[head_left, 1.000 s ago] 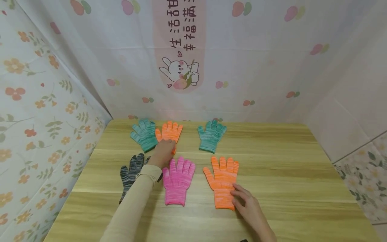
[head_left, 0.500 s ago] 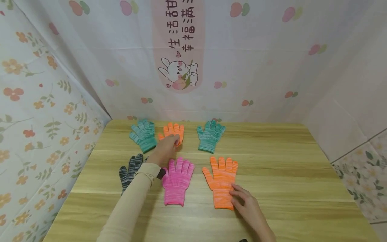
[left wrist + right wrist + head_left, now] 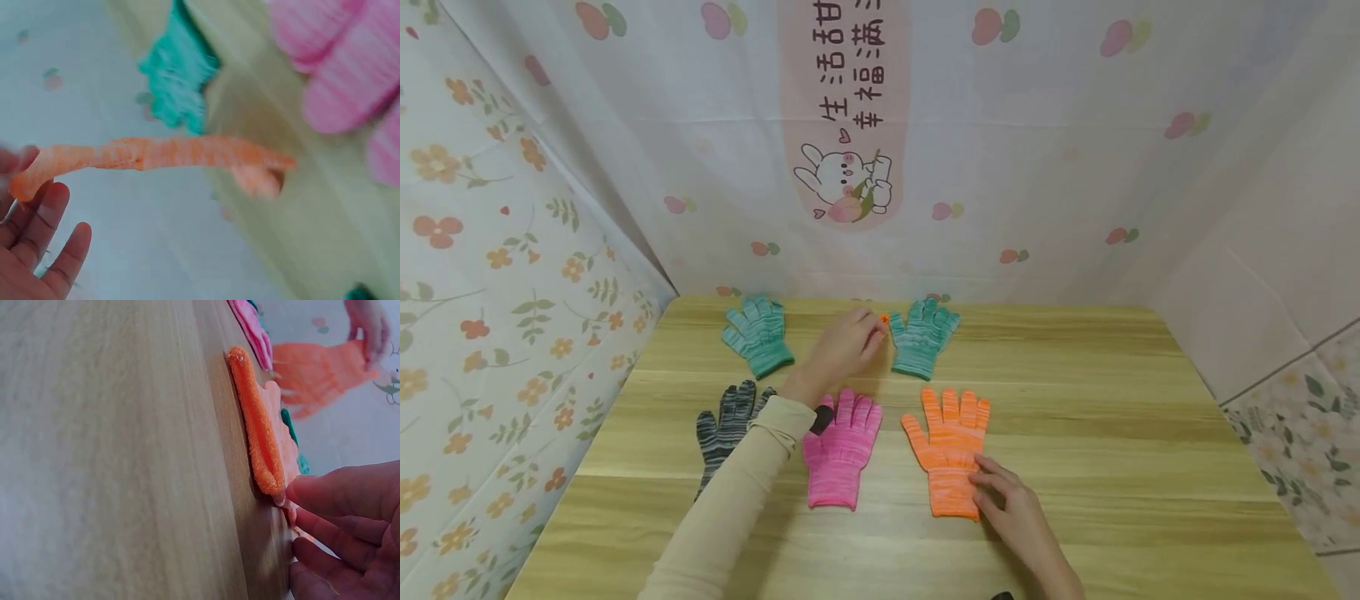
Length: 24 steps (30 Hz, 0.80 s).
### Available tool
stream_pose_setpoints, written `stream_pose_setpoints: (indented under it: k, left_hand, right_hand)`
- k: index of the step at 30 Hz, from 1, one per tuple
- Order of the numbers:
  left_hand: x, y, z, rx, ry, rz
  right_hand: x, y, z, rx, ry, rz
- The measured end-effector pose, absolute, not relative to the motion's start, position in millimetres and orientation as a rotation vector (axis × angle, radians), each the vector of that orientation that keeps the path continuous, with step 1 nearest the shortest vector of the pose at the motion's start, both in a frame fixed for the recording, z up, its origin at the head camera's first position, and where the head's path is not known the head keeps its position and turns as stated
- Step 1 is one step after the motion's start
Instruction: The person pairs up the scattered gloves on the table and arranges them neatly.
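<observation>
An orange knit glove (image 3: 181, 152) hangs in the air from my left hand (image 3: 844, 346), which pinches its cuff end between thumb and fingers. In the head view that hand hides nearly all of it; the right wrist view shows the lifted glove (image 3: 322, 375) spread with its fingers hanging. My right hand (image 3: 1018, 512) rests its relaxed fingertips on the side edge of a second orange glove (image 3: 951, 450), near the cuff. That one lies flat, fingers pointing away. Just beyond my left fingertips lies a green glove (image 3: 922, 337).
Another green glove (image 3: 758, 333) lies at the back left of the wooden table (image 3: 1112, 433). A pink glove (image 3: 838, 467) lies front centre, below my left wrist. A dark grey striped glove (image 3: 722, 429) is partly covered by my left sleeve (image 3: 730, 492). A patterned cloth (image 3: 1037, 167) hangs behind.
My left hand has picked up the back orange glove from beside the left green one and carried it right, toward the other green glove. My right hand has stayed in place.
</observation>
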<state>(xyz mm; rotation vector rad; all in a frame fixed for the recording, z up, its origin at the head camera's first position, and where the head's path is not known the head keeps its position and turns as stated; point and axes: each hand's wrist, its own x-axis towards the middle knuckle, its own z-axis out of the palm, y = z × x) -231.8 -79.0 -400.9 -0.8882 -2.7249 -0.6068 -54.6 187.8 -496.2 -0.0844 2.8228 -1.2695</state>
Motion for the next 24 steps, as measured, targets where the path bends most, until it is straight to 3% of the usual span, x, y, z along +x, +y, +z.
stream_pose_setpoints:
  k: [9, 24]
  left_hand:
    - [-213, -46, -382, -1.091, -2.517, -0.651]
    - [-194, 1, -374, -1.114, -2.496, -0.504]
  right_hand:
    - [-55, 187, -497, -0.077, 2.825, -1.259]
    - [-54, 186, -497, -0.087, 2.827, -1.275]
